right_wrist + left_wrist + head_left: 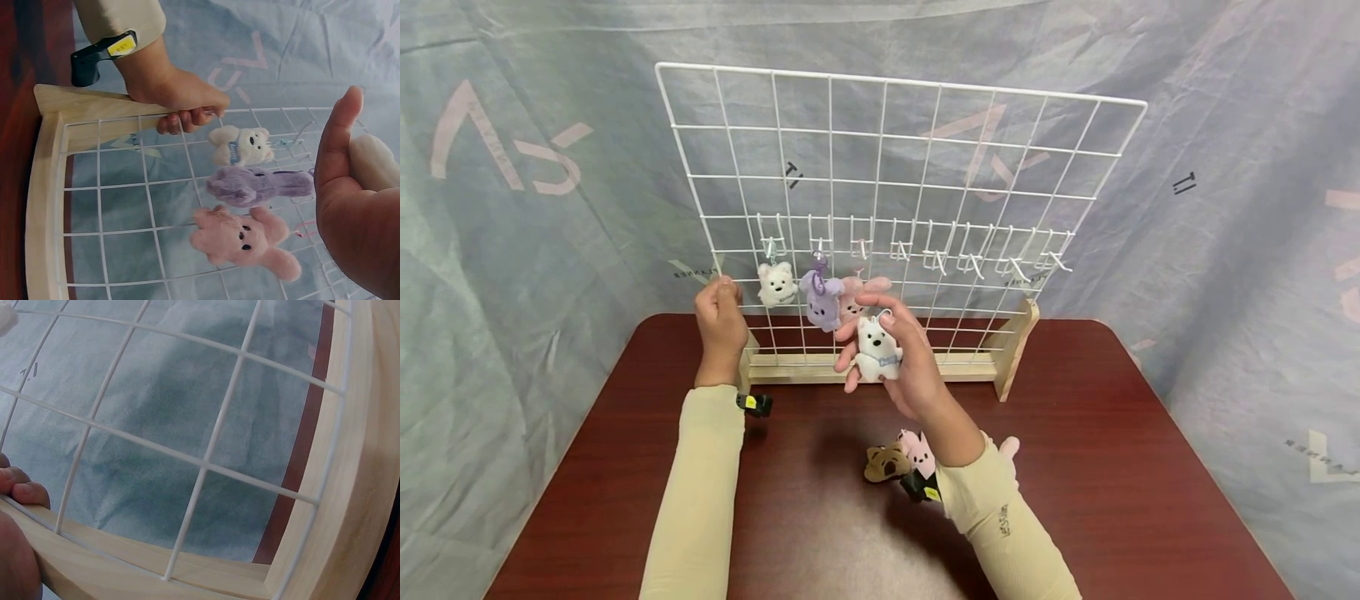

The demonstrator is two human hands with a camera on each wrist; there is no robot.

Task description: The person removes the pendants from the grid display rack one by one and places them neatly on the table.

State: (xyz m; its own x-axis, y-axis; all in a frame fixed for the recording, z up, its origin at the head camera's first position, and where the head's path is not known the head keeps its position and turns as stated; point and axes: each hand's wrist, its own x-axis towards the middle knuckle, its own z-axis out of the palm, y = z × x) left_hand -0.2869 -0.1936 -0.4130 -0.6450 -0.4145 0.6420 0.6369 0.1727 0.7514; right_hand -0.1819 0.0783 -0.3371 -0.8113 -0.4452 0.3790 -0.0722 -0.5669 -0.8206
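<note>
My right hand (917,358) holds a white plush keychain (877,346) with a blue band, its face toward the head camera. Thumb and forefinger pinch it near the ring at its top. In the right wrist view only part of this plush shows behind the hand. My left hand (721,321) grips the left side of a white wire grid panel (901,84), by its wooden upright. On the panel's hooks hang a white plush keychain (777,285), a purple plush keychain (822,304) and a pink plush keychain (240,236), the last partly behind my right fingers.
Several white hooks (935,260) continue to the right along the panel. A wooden base with a right foot (1017,350) supports it on the dark red table (805,517). A brown plush (886,463) and a pink plush (917,450) lie by my right forearm, which hides part of the group.
</note>
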